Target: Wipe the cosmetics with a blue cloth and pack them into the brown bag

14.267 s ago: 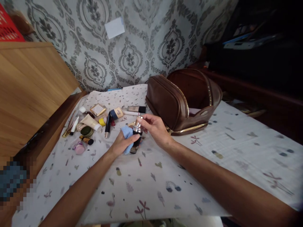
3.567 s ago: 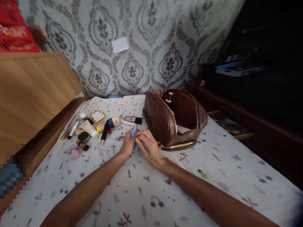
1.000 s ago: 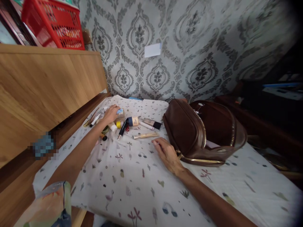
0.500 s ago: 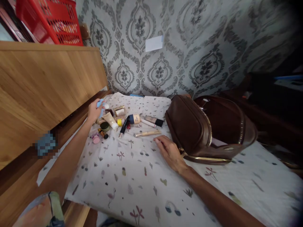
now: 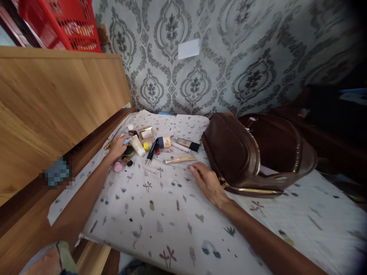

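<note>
- the left hand (image 5: pixel 117 147) sits at centre left of the frame, at the near edge of a cluster of cosmetics, with its fingers drawn together on a small blue cloth (image 5: pixel 127 141); only a corner of the cloth pokes out past the fingertips.
- the right hand (image 5: pixel 207 183) lies just below centre, palm down and fingers loosely spread on the printed sheet (image 5: pixel 160 221). it holds nothing and rests just beside the front corner of the brown bag (image 5: pixel 229 149).
- the cloth hangs above the cluster, just beside the cream tube (image 5: pixel 138 146) and over the green jar (image 5: pixel 129 152); whether it touches either one cannot be told.
- nearby are a pink jar (image 5: pixel 117 166), a gold compact (image 5: pixel 146 132), a black pen-shaped stick (image 5: pixel 151 151), a bottle with a blue cap (image 5: pixel 164 142), and a slim gold tube (image 5: pixel 180 159) lying between the two hands.
- the bag, at centre right, is unzipped and gaping, with a silver cap (image 5: pixel 252 120) showing inside.
- the cloth looks soft, limp and very light. it would likely fold and bunch under any grip, so a bunched pinch should hold it better than one loose edge. it should neither slip nor break.
- a wooden panel (image 5: pixel 57 103) fills the left of the frame, and a red basket (image 5: pixel 63 23) is at upper left.
</note>
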A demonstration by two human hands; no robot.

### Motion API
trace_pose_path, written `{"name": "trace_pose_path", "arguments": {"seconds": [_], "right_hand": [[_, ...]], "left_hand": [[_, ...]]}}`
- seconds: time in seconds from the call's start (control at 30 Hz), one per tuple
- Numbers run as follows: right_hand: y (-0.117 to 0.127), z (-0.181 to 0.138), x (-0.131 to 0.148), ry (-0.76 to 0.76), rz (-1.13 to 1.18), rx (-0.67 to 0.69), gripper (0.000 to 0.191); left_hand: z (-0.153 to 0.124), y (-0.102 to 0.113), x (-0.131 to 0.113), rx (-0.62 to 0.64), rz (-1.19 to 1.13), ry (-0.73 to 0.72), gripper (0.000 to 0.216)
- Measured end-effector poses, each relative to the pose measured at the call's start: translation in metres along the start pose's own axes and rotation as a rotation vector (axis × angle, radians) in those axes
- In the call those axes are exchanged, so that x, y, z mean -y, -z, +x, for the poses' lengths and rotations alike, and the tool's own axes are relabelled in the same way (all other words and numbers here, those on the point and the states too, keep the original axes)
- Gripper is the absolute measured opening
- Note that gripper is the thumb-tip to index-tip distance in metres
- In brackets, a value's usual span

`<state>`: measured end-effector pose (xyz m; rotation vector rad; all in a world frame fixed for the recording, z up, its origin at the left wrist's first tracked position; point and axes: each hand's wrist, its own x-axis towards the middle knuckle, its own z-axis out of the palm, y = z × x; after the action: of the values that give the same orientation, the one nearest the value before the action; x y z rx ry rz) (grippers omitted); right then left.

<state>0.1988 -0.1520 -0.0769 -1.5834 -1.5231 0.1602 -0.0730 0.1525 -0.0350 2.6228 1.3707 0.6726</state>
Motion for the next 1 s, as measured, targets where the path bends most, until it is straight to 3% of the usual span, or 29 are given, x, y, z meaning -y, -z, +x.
{"name": "trace_pose_path", "arguments": {"seconds": [0.33,0.73,1.0], "right_hand": [[0.003,-0.002,0.006,0.016,-0.045,0.012,0.027],[0.003,-0.003,0.005,0.004,-0.021,0.049,0.026],[0.003,-0.001,0.004,-0.007,-0.03,0.074,0.028]], "left_hand": [[-0.012,0.001,0.007,0.034,-0.037,-0.195,0.042],[-0.037,0.008,-0.04,0.124,0.346,-0.305,0.044],[-0.051,0.017,-0.06,0.13,0.339,-0.353,0.045]]}}
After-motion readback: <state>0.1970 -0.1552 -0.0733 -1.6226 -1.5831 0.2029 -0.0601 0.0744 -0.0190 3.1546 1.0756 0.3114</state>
